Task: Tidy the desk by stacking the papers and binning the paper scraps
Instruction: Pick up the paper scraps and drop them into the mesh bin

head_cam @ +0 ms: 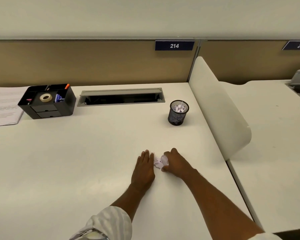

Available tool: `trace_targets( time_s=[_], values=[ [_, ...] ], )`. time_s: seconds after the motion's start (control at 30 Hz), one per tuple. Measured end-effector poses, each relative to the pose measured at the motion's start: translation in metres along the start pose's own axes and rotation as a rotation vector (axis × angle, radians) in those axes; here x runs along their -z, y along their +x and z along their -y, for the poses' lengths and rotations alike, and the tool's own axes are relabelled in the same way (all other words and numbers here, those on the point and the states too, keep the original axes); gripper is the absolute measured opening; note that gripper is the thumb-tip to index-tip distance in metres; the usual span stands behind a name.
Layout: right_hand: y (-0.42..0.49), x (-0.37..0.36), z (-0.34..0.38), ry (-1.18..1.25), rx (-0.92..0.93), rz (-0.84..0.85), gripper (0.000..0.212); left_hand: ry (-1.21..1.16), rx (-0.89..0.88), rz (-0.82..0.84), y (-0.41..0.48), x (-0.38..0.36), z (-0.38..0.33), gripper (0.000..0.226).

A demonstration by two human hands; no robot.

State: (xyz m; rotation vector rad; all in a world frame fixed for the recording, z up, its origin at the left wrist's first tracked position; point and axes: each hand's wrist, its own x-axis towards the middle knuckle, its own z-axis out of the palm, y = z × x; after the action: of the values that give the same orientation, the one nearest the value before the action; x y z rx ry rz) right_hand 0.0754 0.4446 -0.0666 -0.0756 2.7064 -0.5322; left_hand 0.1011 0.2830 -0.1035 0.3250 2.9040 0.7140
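At the far left of the counter (76, 161) lies a stack of papers (3, 106), printed side up, its right edge tucked behind a black desk organiser (59, 108). A roll of tape (46, 97) sits in the organiser's middle compartment, an orange-tipped pen (67, 86) stands at its back right corner, and two small drawers face forward. To the right of it a grey cable hatch (120, 97) is set into the counter with its flap raised.

Nearer the front, right of centre, the left grip (144, 167) lies palm down on the counter with its fingers straight and together – it holds nothing, and its little-finger edge touches a small heap of paper scraps (158, 162). A rolled pale sleeve (109, 222) covers that arm near the elbow. The scraps, white and crumpled, rest on the counter between the two hands. On their other side the right grip (177, 161) has its fingers curled over the heap and its thumb tucked in at the near side, closing round the scraps.

Farther back and just to the right stands a black mesh bin (177, 118), upright, well apart from the hands – crumpled paper (180, 108) already fills its upper part. Above it, on the tan back panel, is a blue sign reading 214 (174, 45). A white divider (218, 108) borders the counter's right edge, and beyond it lies a neighbouring desk (275, 127).
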Motion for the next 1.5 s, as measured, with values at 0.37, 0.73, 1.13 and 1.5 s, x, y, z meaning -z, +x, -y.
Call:
trace_targets(
  time_s=[0.37,0.73,1.13,1.5],
  values=[
    [0.006,0.001,-0.003,-0.033,0.025,-0.091,0.056,-0.115,-0.106,0.071,0.016,-0.001,-0.012,0.07],
    [0.023,0.003,-0.009,-0.052,0.093,-0.154,0.018,-0.152,-0.15,-0.112,0.024,0.002,-0.01,0.032],
    [0.035,0.034,-0.027,0.393,-0.015,-0.343,0.007,-0.007,-0.212,-0.162,0.053,0.008,-0.009,0.026],
    [0.066,0.144,-0.023,0.689,-0.136,-0.712,0.006,0.011,-0.256,-0.172,0.081,0.011,-0.021,0.02]
  ],
)
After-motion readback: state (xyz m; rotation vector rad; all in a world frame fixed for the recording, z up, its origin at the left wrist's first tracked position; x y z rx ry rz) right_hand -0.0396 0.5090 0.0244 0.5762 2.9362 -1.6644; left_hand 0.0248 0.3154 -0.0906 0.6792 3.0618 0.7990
